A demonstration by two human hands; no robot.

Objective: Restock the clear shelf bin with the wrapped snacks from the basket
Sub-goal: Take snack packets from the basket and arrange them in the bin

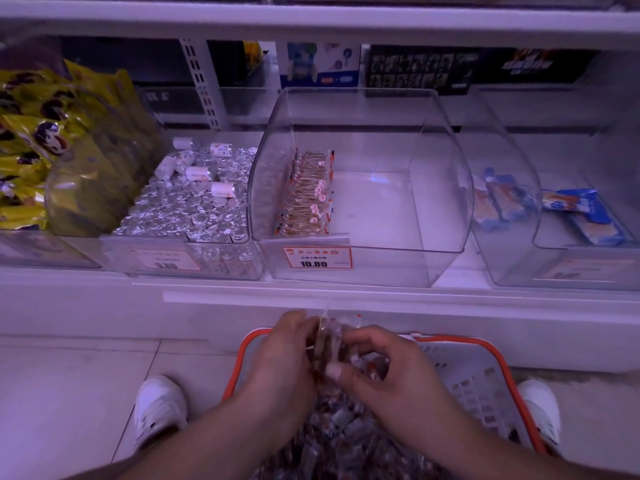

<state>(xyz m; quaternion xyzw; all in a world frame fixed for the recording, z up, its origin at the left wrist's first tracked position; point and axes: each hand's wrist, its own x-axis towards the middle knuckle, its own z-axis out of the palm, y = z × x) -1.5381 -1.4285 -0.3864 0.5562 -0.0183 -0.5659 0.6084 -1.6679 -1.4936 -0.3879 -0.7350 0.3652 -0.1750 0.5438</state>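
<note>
Head view, facing a shop shelf [242, 292]. Left hand [287, 344] and right hand [374, 362] together gripping a small stack of wrapped snacks [329, 344], fingers curled around it, held above the orange-rimmed basket [491, 372] on the floor. More wrapped pieces heaped inside the basket. Clear shelf bin [363, 188] at centre of the shelf, one upright row of the same snacks against its left wall, remainder bare. Price label [317, 258] on the bin front. Silver-wrapped rolls [194, 202] in the neighbouring bin to the left.
</note>
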